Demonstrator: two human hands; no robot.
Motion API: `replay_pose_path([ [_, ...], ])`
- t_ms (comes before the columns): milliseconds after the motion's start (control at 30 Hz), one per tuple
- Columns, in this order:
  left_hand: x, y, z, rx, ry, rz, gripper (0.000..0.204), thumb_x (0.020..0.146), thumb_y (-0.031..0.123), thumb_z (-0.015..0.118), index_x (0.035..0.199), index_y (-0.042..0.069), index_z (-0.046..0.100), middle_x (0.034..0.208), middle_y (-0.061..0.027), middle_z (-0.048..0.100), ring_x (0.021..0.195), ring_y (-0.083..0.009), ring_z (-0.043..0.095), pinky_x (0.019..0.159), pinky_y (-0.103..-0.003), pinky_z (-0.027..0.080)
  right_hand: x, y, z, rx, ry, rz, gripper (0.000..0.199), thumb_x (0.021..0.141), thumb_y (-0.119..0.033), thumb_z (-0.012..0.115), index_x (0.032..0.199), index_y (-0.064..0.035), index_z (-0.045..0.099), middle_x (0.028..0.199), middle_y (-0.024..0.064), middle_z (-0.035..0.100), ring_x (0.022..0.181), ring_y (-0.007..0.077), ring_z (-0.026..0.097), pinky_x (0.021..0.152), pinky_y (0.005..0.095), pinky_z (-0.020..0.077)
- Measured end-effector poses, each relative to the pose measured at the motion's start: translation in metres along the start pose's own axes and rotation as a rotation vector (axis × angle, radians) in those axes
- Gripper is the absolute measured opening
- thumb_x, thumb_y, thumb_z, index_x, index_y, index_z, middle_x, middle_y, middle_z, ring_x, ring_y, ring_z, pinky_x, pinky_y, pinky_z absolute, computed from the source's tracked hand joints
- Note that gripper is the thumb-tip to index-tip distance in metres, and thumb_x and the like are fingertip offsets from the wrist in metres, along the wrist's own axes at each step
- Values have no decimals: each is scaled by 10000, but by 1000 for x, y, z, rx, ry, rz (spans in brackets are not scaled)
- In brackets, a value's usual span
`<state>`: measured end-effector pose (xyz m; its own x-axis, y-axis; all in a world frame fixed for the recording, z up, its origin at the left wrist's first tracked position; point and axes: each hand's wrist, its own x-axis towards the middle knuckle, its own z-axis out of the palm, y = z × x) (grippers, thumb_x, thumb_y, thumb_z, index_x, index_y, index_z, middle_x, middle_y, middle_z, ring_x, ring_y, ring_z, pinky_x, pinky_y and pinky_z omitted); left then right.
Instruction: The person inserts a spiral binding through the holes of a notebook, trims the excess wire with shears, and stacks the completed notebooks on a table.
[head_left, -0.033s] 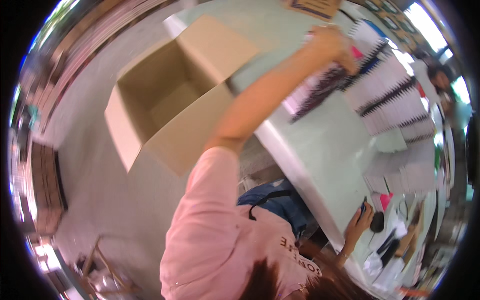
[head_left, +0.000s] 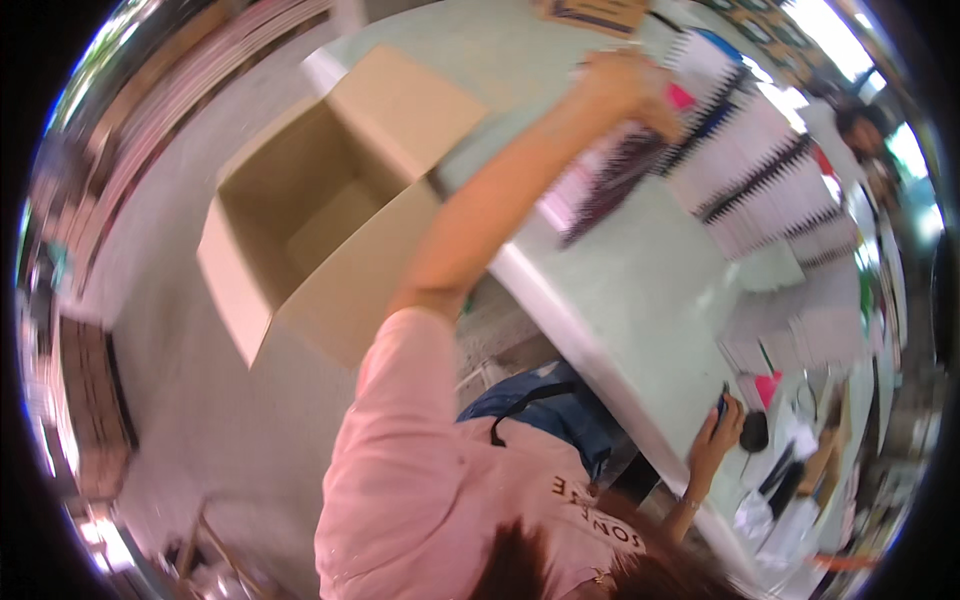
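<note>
My left hand (head_left: 628,92) is stretched far across the table and curled over the top end of a stack of spiral-bound notebooks (head_left: 596,188). This stack has a dark spiral edge, and motion blur softens it. Beside it on the right stand rows of more spiral-bound notebooks (head_left: 740,165), with a pink piece (head_left: 680,96) close to my fingers. Down at the right, my right hand (head_left: 718,435) rests by the table edge, its fingers closed round a small blue object (head_left: 722,403) with a dark tip; its exact kind is unclear.
An open, empty-looking cardboard box (head_left: 300,215) stands left of the white table (head_left: 640,290), flaps spread. White stacks (head_left: 795,335), a black round item (head_left: 754,432) and clear plastic (head_left: 755,520) lie at the right. Another person (head_left: 868,140) is at the far right. Flat cardboard (head_left: 95,400) stands at left.
The whole view has shifted slightly, so the box, table and notebooks all appear a little further left. Both hands keep about the same places on the things they hold.
</note>
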<state>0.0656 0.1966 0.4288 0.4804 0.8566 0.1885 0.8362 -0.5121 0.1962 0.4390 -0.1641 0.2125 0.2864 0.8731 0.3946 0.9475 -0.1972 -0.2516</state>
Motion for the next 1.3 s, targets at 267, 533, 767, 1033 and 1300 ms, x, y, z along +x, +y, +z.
replay_pose_path([
  [267, 27, -18, -6, 63, -23, 53, 981, 734, 723, 634, 1541, 255, 329, 1477, -305, 391, 1337, -499, 429, 1098, -532, 388, 46, -37, -34, 204, 476, 185, 217, 986, -145, 574, 1148, -11, 629, 1219, 200, 580, 1168, 372, 511, 1021, 431, 376],
  [533, -1, 45, -20, 43, 182, 56, 938, 820, 753, 572, 1564, 256, 291, 1553, -262, 310, 1420, -444, 344, 1145, -552, 278, 141, -15, -128, 651, 718, 233, 336, 1051, -294, 497, 1154, -18, 660, 1086, 50, 637, 967, 136, 543, 879, 303, 440],
  [767, -61, 91, -31, -43, 241, 444, 752, 885, 419, 700, 1521, 153, 397, 1563, -203, 317, 1414, -403, 356, 1145, -496, 308, 147, 84, -89, 157, 193, 388, 389, 922, -399, 641, 989, -22, 710, 872, 152, 704, 834, 288, 673, 770, 377, 514],
  [1033, -93, 116, 37, -379, -337, 680, 691, 854, 336, 752, 1464, 152, 484, 1527, -189, 371, 1388, -392, 386, 1119, -467, 349, 102, 101, -30, 245, -69, 634, 417, 825, -375, 765, 901, 27, 681, 808, 164, 699, 747, 270, 666, 729, 378, 510],
  [1300, -92, 180, 91, -752, -460, 735, 516, 863, 191, 737, 1352, 101, 597, 1396, -158, 531, 1292, -334, 516, 1070, -401, 410, 89, 90, -18, 341, 152, 639, 346, 799, -279, 807, 869, 34, 679, 765, 103, 675, 693, 174, 615, 656, 313, 487],
])
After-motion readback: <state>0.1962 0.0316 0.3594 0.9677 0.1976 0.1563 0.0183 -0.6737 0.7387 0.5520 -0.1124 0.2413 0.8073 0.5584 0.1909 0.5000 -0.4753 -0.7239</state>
